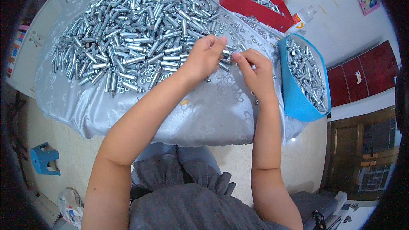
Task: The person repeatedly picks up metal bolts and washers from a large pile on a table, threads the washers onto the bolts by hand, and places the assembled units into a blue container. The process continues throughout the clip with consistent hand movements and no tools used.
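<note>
Above the table, my left hand [206, 56] is closed on a silver expansion bolt [226, 53], which points to the right out of its fingers. Thumb and fingers of my right hand [259, 74] pinch the far end of that same bolt; whether a small nut or washer sits between them is hidden. A large heap of expansion bolts [140, 30] spreads left of and beyond my hands. Loose nuts [148, 76] lie at the heap's near edge. More washers and nuts [255, 39] are scattered behind my right hand.
A blue fabric bin [294, 98] full of bolts stands right of my right hand. Behind it are a clear bottle [304, 16] and an open red box [255, 12] holding bolts. Shiny grey cloth [204, 119] covers the table. A blue stool [44, 158] is on the floor at left.
</note>
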Action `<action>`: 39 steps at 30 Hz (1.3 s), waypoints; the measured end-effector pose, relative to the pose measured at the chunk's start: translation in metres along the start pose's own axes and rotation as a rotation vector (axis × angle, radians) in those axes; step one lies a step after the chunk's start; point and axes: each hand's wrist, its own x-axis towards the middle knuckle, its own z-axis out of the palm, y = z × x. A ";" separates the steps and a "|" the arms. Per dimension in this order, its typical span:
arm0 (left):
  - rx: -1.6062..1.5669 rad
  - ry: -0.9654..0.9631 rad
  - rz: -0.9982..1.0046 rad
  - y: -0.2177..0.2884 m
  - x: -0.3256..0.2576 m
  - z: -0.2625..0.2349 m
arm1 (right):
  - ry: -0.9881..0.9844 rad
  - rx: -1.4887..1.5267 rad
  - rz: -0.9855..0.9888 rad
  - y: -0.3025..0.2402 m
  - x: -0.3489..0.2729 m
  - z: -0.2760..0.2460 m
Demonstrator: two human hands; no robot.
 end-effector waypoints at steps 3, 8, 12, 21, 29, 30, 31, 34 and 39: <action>0.040 0.026 0.019 0.002 -0.001 0.000 | -0.016 0.043 0.057 -0.003 0.000 -0.002; -0.001 0.005 -0.016 0.000 0.001 -0.002 | 0.066 0.091 -0.089 -0.007 0.003 0.001; 0.006 -0.016 -0.025 -0.004 0.003 -0.003 | -0.081 -0.039 -0.055 0.001 0.001 -0.003; 0.080 0.015 -0.037 0.005 -0.002 0.001 | -0.011 0.070 -0.085 -0.009 0.001 0.003; 0.013 -0.018 -0.068 0.003 -0.001 0.001 | -0.077 0.045 0.042 -0.011 0.000 0.001; -0.002 -0.011 -0.079 0.002 -0.001 0.001 | -0.082 0.035 0.031 -0.011 -0.001 0.004; 0.011 -0.008 -0.069 0.002 -0.002 0.000 | -0.086 0.025 0.020 -0.012 -0.001 0.006; 0.098 0.007 0.009 -0.002 0.000 -0.001 | -0.114 0.013 0.000 -0.011 -0.001 0.009; 0.306 0.049 0.296 -0.009 0.003 0.000 | -0.147 0.051 0.052 -0.009 -0.002 0.011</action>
